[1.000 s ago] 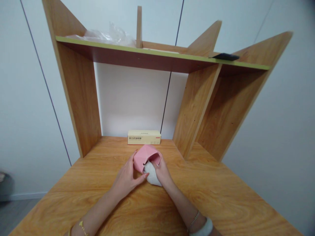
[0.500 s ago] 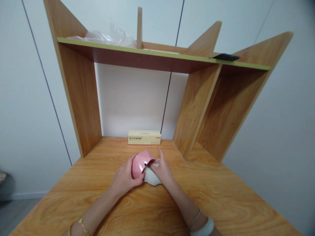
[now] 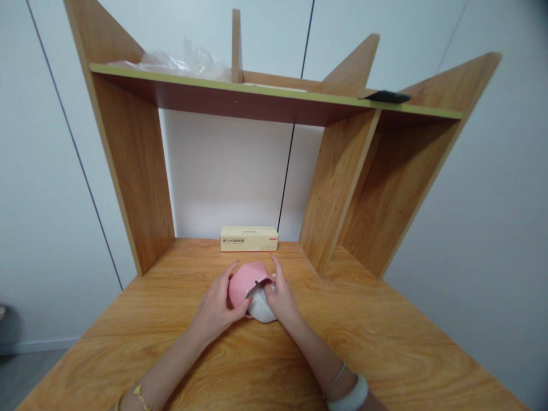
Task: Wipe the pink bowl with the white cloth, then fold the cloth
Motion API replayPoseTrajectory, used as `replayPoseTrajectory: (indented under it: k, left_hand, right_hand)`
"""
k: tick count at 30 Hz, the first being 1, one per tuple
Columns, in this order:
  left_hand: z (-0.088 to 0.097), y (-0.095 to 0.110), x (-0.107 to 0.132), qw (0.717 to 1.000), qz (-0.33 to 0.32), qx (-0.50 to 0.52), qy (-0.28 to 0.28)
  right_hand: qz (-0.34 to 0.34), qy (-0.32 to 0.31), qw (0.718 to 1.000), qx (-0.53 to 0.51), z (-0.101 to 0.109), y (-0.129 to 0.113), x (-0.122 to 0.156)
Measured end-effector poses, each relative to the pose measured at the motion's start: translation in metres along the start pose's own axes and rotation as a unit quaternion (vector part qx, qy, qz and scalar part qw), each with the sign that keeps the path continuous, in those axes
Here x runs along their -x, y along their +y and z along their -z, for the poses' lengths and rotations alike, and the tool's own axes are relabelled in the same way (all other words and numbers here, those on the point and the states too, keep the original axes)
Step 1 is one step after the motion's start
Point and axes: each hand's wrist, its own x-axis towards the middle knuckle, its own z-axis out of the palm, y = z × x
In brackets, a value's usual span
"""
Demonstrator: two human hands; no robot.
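Note:
A small pink bowl-like thing (image 3: 243, 281) sits tilted on the wooden desk (image 3: 171, 342), its opening turned toward my right. My left hand (image 3: 218, 305) cups its left side with fingers wrapped round it. A white cloth (image 3: 259, 305) is bunched at the pink thing's opening. My right hand (image 3: 282, 297) presses on that cloth, fingers curled over it with the index finger stretched along the rim. What lies inside the pink thing is hidden.
A cream carton (image 3: 249, 238) lies at the back of the desk against the white wall. A wooden hutch (image 3: 137, 171) rises behind, with crumpled clear plastic (image 3: 184, 60) and a dark flat object (image 3: 387, 96) on its upper shelf. Side compartment at right.
The pink thing has been rolled so its opening faces more toward my right. My right hand shifted up onto the cloth at its rim. The view drifted slightly.

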Motion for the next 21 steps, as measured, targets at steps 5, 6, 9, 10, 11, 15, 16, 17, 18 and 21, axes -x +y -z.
replayPoseTrajectory:
  k: [5, 6, 9, 10, 11, 15, 16, 17, 18, 21]
  left_hand:
    - [-0.002, 0.004, 0.001, 0.998, 0.003, 0.051, -0.02]
    - [-0.002, 0.005, 0.001, 0.998, 0.004, 0.059, -0.029]
    - [-0.002, 0.007, 0.004, 0.997, 0.022, 0.067, -0.033]
    - [-0.002, 0.008, 0.004, 0.997, 0.027, 0.065, -0.029]
    - [-0.002, 0.007, 0.004, 0.997, 0.03, 0.064, -0.025]
    - [0.0, 0.006, 0.003, 0.998, 0.026, 0.059, -0.011]
    - [0.0, 0.006, 0.003, 0.998, 0.025, 0.055, -0.008]
    - [0.0, 0.006, 0.003, 0.998, 0.026, 0.049, -0.005]
    - [-0.001, 0.006, 0.002, 0.999, 0.029, 0.043, -0.004]
    - [-0.001, 0.005, 0.002, 0.998, 0.047, 0.029, -0.006]
  right_hand:
    - [0.003, 0.049, 0.983, -0.179, -0.01, 0.003, -0.004]
    - [0.003, 0.049, 0.978, -0.203, -0.011, 0.003, -0.005]
    - [-0.005, 0.018, 0.969, -0.247, -0.015, 0.004, -0.005]
    - [-0.009, 0.006, 0.967, -0.253, -0.016, 0.005, -0.005]
    - [-0.01, -0.004, 0.967, -0.254, -0.017, 0.005, -0.005]
    - [-0.002, -0.008, 0.979, -0.201, -0.018, 0.005, -0.004]
    - [-0.003, -0.001, 0.985, -0.175, -0.017, 0.004, -0.003]
    - [-0.007, 0.006, 0.989, -0.146, -0.015, 0.003, -0.003]
    - [-0.013, 0.012, 0.993, -0.117, -0.014, 0.002, -0.003]
    - [-0.04, 0.006, 0.998, -0.039, -0.008, -0.001, -0.003]
